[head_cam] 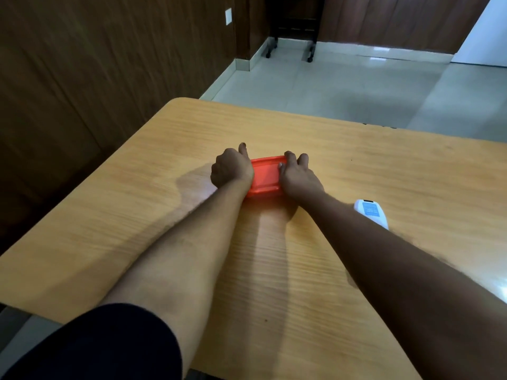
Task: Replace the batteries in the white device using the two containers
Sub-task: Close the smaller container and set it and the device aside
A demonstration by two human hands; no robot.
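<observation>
1. Table (356, 165): light wood-grain top, smooth, faint sheen.
2. Orange container (265, 175): smooth plastic, slightly glossy.
3. White device (371, 213): smooth white plastic, blue label.
4. Floor (343, 83): glossy tiles.

**Colours on your table**

Your table (356, 165) is a warm honey-yellow wood with fine wavy grain lines running across it. Between your hands sits a bright orange-red container (265, 175), plain and without any print. Beside your right forearm lies the white device (371, 212), with a pale blue label carrying white lettering too small to read, and a small dark strip at its far end. Your left sleeve (109, 344) is a solid dark navy, nearly black. Beyond the table, the wall panels (96, 64) are dark brown with vertical wood streaks, and the floor (343, 86) is glossy pale grey-green tile.
</observation>
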